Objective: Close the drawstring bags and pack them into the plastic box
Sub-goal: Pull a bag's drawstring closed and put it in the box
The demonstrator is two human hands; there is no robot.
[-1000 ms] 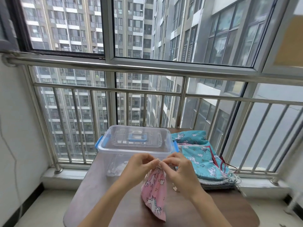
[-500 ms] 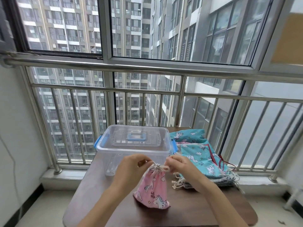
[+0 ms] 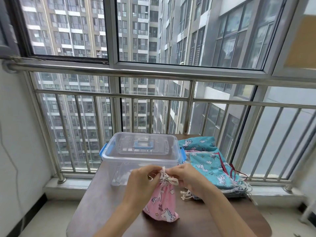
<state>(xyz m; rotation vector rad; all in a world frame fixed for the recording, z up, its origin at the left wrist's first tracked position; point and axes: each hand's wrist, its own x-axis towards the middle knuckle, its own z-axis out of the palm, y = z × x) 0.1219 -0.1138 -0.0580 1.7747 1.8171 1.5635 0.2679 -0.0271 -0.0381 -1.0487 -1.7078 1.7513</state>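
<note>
In the lower centre of the frame, a pink drawstring bag [image 3: 162,202] printed with unicorns stands on the brown desk [image 3: 106,202], its neck gathered tight. Both hands meet at that neck. The left hand [image 3: 143,180] has its fingers curled together and pinching the bunched fabric. The right hand [image 3: 189,178] has its fingers clamped on the white cord [image 3: 171,180], which loops around the neck.

Just behind the hands sits the clear plastic box [image 3: 119,161], with blue latches at both ends and its lid [image 3: 153,142] resting on top, blue handle upward.

To the right of the box, at centre right, lies a stack of teal drawstring bags [image 3: 210,165] with the same unicorn print — flat, mouths open, and their cords trailing off toward the right edge of the desk. A knotted bundle of pale cord ends [image 3: 185,196] lies on the desk just below the right wrist.

Beyond the desk, a steel railing [image 3: 153,98] runs across the window.
</note>
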